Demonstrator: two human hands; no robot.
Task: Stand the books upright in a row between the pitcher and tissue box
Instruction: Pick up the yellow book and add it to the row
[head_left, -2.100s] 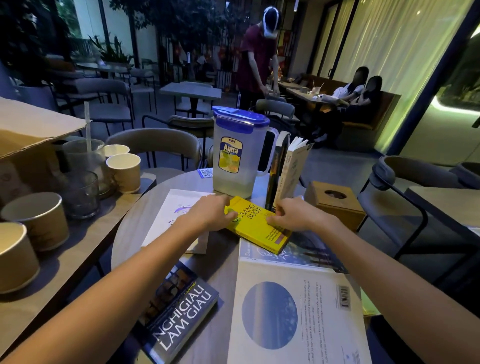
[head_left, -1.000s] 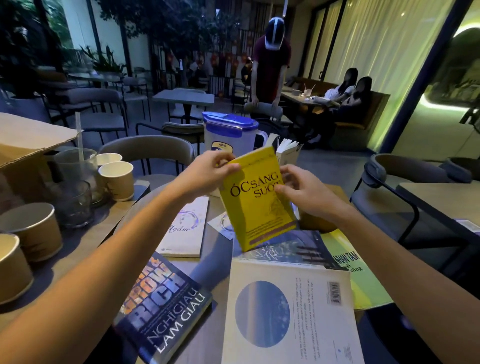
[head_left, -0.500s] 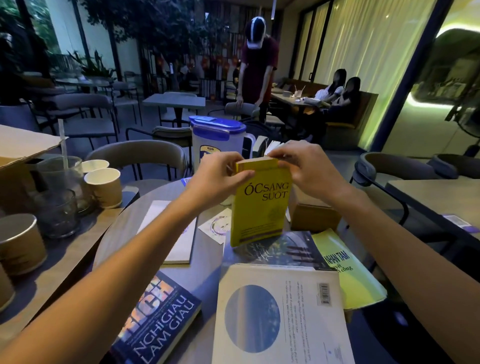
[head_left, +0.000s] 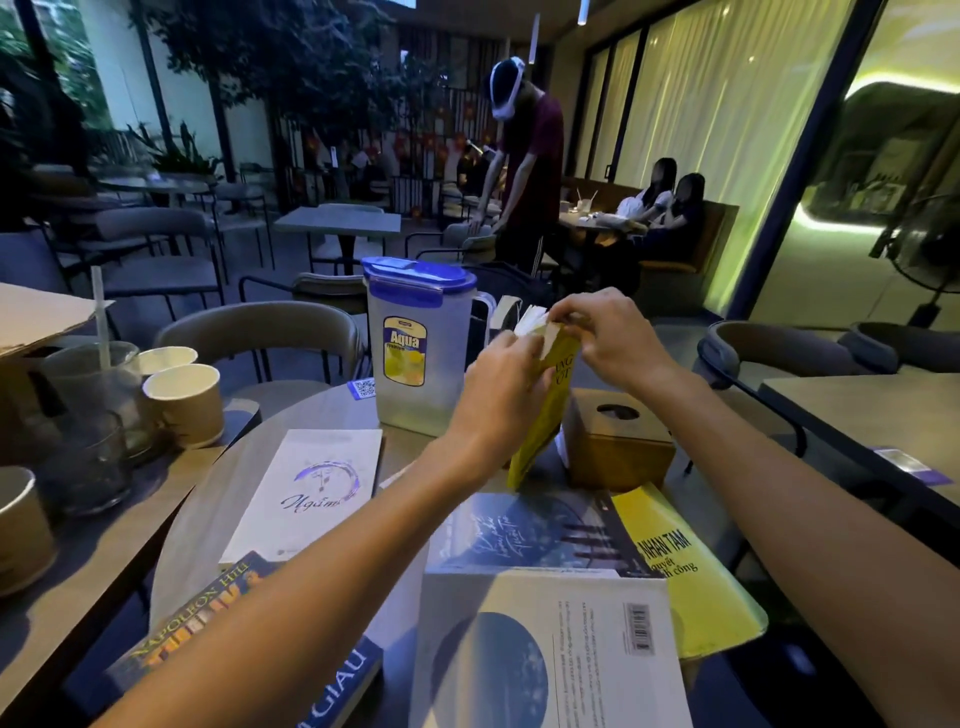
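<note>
Round table (head_left: 244, 467): five books flat on your near side, all left to stand: white book (head_left: 587, 665), lime book (head_left: 696, 597), dark blue book (head_left: 535, 530), pale book (head_left: 311, 483), Napoleon Hill book (head_left: 192, 623). Far side: pitcher (head_left: 418, 343) left, tissue box (head_left: 618, 441) right, standing books (head_left: 527, 319) in gap. Yellow book (head_left: 545, 421) tilted there, not yet settled. Your left hand (head_left: 501, 389) and right hand (head_left: 613, 332) both pinch its top.

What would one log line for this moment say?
action: standing yellow book up | left hand: grips it | right hand: pinches top | place: between pitcher and tissue box
</note>
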